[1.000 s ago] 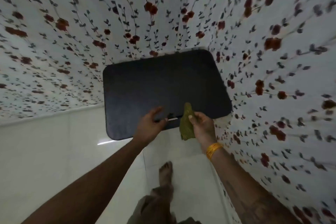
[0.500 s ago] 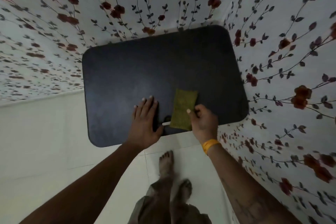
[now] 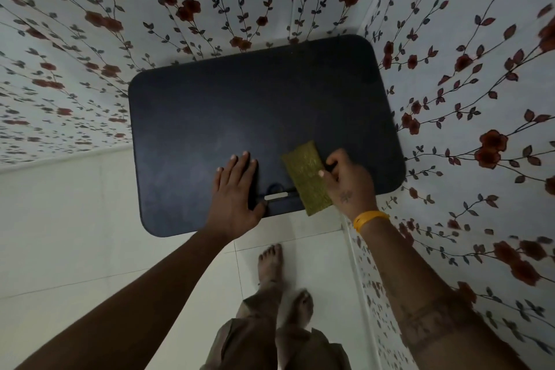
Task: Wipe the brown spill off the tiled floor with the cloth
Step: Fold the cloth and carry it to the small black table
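Cloth (image 3: 307, 178) lies on the dark tabletop (image 3: 240, 117), not the tiled floor (image 3: 75, 234). Left hand (image 3: 237, 189) presses flat, fingers spread; right hand (image 3: 348, 182) pinches the cloth's edge. No brown spill visible; risk: wiping the wrong surface.

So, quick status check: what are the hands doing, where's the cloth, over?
Left hand flat on dark rounded tabletop. Right hand grips olive-green cloth, lying on that tabletop. No brown spill visible on white tiled floor.
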